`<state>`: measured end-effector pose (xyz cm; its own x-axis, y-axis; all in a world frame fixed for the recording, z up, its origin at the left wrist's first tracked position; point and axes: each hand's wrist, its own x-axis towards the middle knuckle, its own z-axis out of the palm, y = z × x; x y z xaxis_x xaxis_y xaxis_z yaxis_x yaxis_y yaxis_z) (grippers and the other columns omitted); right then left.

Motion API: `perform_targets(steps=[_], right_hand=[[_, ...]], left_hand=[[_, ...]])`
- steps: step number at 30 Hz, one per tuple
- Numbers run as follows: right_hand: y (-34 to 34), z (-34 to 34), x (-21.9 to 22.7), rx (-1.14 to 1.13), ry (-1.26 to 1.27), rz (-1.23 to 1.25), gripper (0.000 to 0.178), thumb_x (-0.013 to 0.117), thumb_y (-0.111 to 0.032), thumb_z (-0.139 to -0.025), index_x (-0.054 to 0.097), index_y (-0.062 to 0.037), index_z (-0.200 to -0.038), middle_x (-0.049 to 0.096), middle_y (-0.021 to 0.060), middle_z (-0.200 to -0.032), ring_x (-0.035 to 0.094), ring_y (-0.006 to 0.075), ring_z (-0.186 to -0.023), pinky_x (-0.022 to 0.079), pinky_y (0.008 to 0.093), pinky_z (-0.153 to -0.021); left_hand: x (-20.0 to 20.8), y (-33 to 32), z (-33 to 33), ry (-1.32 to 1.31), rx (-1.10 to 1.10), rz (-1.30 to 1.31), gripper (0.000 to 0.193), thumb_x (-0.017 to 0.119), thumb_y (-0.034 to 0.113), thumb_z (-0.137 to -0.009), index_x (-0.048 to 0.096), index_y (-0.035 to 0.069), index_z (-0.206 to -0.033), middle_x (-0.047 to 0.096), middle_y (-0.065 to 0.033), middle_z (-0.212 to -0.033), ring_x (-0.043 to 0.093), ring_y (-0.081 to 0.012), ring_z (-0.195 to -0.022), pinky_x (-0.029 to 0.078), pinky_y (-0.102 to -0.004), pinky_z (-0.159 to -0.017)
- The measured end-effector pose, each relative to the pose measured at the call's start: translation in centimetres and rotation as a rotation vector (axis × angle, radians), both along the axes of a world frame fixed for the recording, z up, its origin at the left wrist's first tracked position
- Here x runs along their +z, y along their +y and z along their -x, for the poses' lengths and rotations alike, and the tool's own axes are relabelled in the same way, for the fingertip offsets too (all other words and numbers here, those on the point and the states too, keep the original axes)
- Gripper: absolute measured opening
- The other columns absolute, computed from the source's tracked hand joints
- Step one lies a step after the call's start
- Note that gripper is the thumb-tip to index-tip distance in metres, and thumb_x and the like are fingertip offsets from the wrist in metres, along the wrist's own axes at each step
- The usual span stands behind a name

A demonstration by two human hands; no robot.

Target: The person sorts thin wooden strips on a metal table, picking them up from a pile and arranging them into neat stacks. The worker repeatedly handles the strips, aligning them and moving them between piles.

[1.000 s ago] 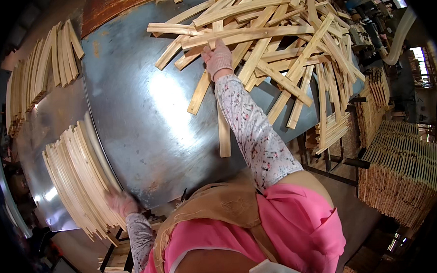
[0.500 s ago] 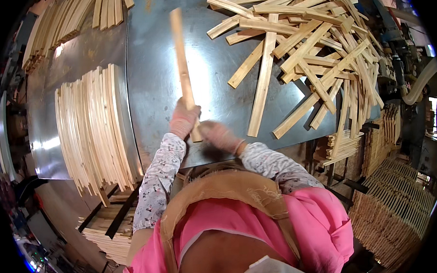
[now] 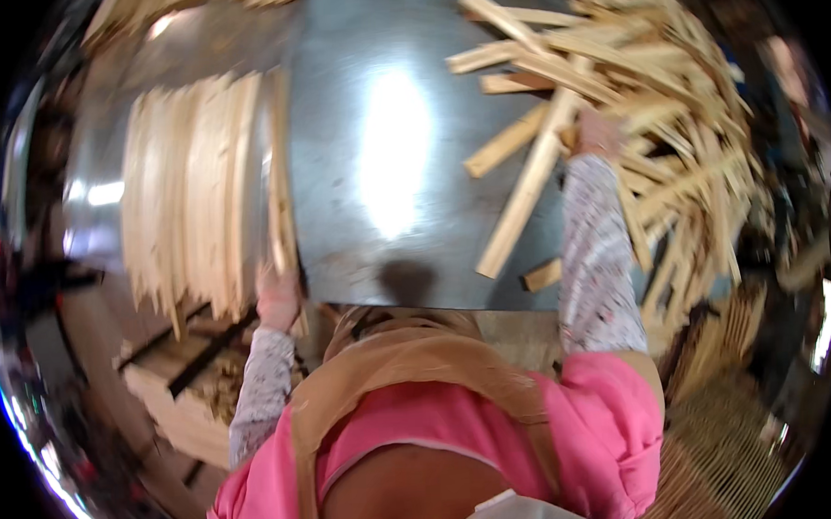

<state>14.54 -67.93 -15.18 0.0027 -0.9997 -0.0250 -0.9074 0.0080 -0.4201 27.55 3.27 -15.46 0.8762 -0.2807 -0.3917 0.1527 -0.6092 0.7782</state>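
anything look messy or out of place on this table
The loose strips on the right lie jumbled at all angles, unlike the side-by-side row on the left. Too blurred to judge damage.

**Glossy metal worktop, matt wood, cloth**

Worktop (image 3: 334,193) at 12 o'clock: grey sheet metal, smooth, glossy, bright reflection, faint brownish smudges. Slat pile (image 3: 615,61) at 2: pale wood, matt, looks uncoated. Slat row (image 3: 190,195) at 10: similar pale wood, grain blurred. Patterned sleeves (image 3: 600,242) at 3 and 8: matt cloth. Brown apron (image 3: 420,357), pink top (image 3: 607,409) around 5–6: matt cloth, creased.
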Motion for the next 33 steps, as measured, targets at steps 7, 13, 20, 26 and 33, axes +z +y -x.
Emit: perform_targets(steps=[7, 13, 20, 26, 33], right_hand=[[15.5, 3.9, 4.4, 0.268, -0.322, -0.059, 0.099, 0.075, -0.019, -0.087, 0.022, 0.0104, -0.165, 0.040, 0.0378, -0.161, 0.053, 0.0468, -0.142, 0.041, 0.0443, -0.123], [33.9, 7.6, 3.4, 0.404, -0.700, -0.533, 0.115, 0.079, -0.003, -0.089, 0.003, -0.0099, -0.174, 0.068, 0.0135, -0.116, 0.066, 0.0226, -0.104, 0.059, 0.0366, -0.093], [39.0, 5.5, 2.1, 0.904, -0.204, -0.335, 0.104, 0.083, -0.026, -0.088, 0.022, -0.0100, -0.171, 0.064, 0.0291, -0.145, 0.063, 0.0433, -0.132, 0.050, 0.0464, -0.113], [29.0, 8.4, 2.5, 0.725, 0.203, -0.309, 0.073, 0.076, -0.028, -0.091, 0.050, -0.0071, -0.156, 0.074, 0.0282, -0.119, 0.072, 0.0462, -0.106, 0.058, 0.0490, -0.093], [35.7, -0.9, 8.2, 0.767, -0.168, -0.329, 0.067, 0.070, -0.027, -0.094, 0.051, -0.0091, -0.156, 0.072, 0.0280, -0.130, 0.069, 0.0471, -0.121, 0.054, 0.0505, -0.104]], left_hand=[[-1.2, 6.5, -2.3, -0.650, 0.002, -0.837, 0.043, 0.075, 0.038, -0.091, 0.075, 0.005, -0.120, 0.057, -0.0210, -0.150, 0.051, -0.0409, -0.140, 0.041, -0.0511, -0.117], [0.9, 2.8, -3.5, -0.641, -0.103, -0.846, 0.059, 0.078, 0.033, -0.088, 0.063, 0.012, -0.141, 0.053, -0.0181, -0.152, 0.048, -0.0397, -0.144, 0.036, -0.0515, -0.121], [0.8, 4.8, -5.5, -0.805, -0.338, -0.920, 0.050, 0.068, 0.027, -0.094, 0.061, 0.016, -0.142, 0.053, -0.0110, -0.151, 0.046, -0.0323, -0.144, 0.032, -0.0521, -0.123], [0.6, 4.2, -5.3, -0.916, -0.398, -0.828, 0.046, 0.062, 0.018, -0.092, 0.061, 0.016, -0.138, 0.058, -0.0069, -0.137, 0.051, -0.0296, -0.134, 0.037, -0.0502, -0.116], [-0.3, 3.5, -4.3, -0.695, -0.439, -0.737, 0.046, 0.057, 0.015, -0.097, 0.060, 0.015, -0.142, 0.063, -0.0053, -0.128, 0.061, -0.0280, -0.117, 0.048, -0.0451, -0.103]])
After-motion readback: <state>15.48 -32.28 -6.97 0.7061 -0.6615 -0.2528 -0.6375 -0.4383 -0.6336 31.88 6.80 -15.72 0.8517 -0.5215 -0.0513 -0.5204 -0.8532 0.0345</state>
